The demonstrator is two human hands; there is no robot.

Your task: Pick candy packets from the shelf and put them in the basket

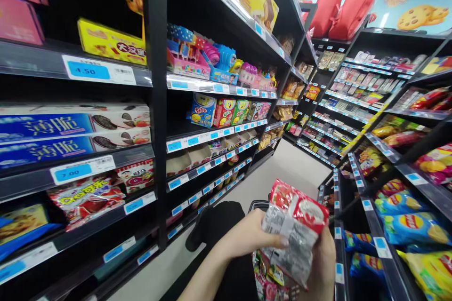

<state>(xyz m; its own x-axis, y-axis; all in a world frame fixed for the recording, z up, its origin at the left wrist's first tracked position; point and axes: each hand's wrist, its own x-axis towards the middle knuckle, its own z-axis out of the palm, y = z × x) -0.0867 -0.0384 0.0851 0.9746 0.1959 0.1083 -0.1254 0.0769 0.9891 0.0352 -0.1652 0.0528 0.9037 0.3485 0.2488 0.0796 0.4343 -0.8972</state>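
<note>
The single head camera looks forward and slightly down along a shop aisle, tilted, with shelves (106, 75) close on the left, racks (388, 150) right, and the hands near, low.

Both arms are bare, with no sleeve showing on either forearm. The left hand (247, 235) and right hand (323, 263) wear no gloves, rings or watch. Dark, black clothing (215, 225) covers the legs below.
</note>
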